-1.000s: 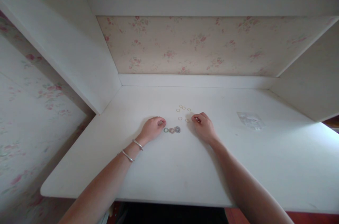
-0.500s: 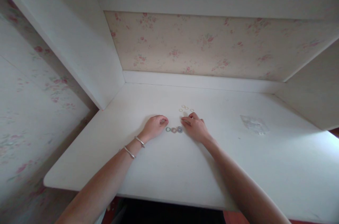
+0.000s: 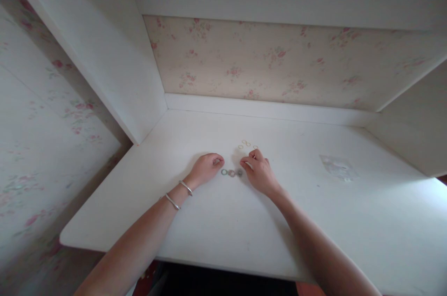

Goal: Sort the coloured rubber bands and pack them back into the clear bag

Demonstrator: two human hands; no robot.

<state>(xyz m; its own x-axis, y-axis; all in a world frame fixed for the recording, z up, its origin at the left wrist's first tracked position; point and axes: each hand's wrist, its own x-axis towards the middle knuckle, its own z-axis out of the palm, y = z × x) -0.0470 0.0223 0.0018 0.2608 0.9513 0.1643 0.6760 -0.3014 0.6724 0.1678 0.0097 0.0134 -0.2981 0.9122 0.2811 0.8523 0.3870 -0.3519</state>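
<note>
Both bare forearms reach forward, converging toward centre. Left hand (image 3: 206, 167) loosely curled, knuckles up, fingertips tucked under at its inner edge; whether they pinch anything cannot be told. Two thin silver bangles (image 3: 179, 195) ring the left wrist. Right hand (image 3: 257, 170) palm down, fingers bent, thumb and index fingertips drawn together, pointing left.

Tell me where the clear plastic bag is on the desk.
In the head view the clear plastic bag lies flat on the white desk, well off to the right of the right hand, apart from the rings.
</note>
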